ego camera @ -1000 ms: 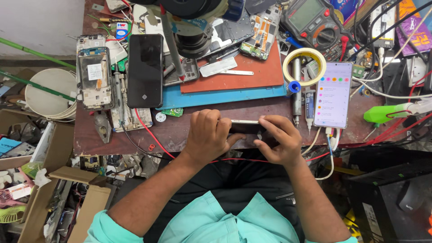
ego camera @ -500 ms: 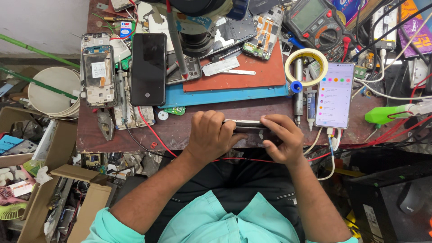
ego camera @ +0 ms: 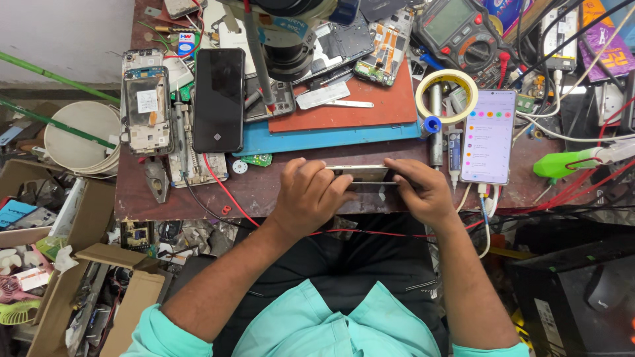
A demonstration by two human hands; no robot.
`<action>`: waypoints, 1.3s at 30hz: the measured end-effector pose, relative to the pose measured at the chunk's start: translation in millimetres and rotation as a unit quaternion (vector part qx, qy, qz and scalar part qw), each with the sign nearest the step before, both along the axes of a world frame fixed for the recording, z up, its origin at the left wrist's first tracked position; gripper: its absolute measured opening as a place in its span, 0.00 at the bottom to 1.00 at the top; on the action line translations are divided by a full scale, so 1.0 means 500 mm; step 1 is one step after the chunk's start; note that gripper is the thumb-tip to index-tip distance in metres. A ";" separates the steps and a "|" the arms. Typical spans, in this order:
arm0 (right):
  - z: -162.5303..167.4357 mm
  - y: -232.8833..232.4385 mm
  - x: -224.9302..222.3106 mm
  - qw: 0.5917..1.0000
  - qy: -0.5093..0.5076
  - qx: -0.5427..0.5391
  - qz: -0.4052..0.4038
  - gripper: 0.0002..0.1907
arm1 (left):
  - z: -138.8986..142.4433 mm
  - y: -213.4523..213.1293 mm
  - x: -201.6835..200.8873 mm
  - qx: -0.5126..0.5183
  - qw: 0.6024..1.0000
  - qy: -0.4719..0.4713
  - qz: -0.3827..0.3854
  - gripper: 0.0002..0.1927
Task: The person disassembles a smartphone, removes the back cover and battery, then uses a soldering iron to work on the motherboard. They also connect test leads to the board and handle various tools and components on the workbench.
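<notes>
You hold a thin phone part (ego camera: 360,174) at the near edge of the table (ego camera: 264,192). Your left hand (ego camera: 309,195) and right hand (ego camera: 423,192) both grip it tight. It looks half done; other open phones (ego camera: 147,109) wait far left.

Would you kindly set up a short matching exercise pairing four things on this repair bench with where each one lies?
Things:
1. black phone
2. lit phone
3. tape roll
4. phone on edge

Places:
A. around a small cylinder, above the glue tubes
B. screen up at the right, cable plugged into its near end
C. held between the left hand and right hand
D. face up, left of the blue mat

Pairs: 1-D, 2-B, 3-A, 4-C
</notes>
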State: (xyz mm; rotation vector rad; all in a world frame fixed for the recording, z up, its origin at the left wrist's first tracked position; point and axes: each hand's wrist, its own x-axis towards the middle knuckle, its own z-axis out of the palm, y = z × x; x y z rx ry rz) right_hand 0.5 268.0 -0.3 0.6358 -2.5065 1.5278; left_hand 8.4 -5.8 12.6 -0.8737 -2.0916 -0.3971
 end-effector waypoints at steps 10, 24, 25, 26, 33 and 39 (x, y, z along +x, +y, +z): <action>0.007 -0.012 0.003 0.998 0.041 -0.047 -0.010 0.17 | 0.001 -0.005 0.014 -0.045 0.990 0.132 0.029 0.10; -0.013 -0.011 -0.006 0.992 -0.005 -0.118 -0.042 0.14 | 0.016 0.014 -0.012 0.088 0.986 -0.145 -0.001 0.22; -0.012 -0.012 -0.006 0.992 -0.011 -0.119 -0.045 0.14 | 0.013 0.014 -0.013 0.089 0.985 -0.151 -0.005 0.22; -0.008 -0.014 -0.005 0.992 -0.015 -0.120 -0.048 0.14 | 0.010 0.015 -0.014 0.090 0.983 -0.157 -0.008 0.23; 0.105 -0.029 -0.076 0.984 0.034 0.084 -0.154 0.09 | 0.006 0.007 -0.018 0.108 0.978 -0.176 -0.026 0.22; 0.136 -0.142 -0.237 0.941 0.191 0.280 0.003 0.14 | 0.008 0.008 -0.017 0.107 0.976 -0.188 -0.030 0.23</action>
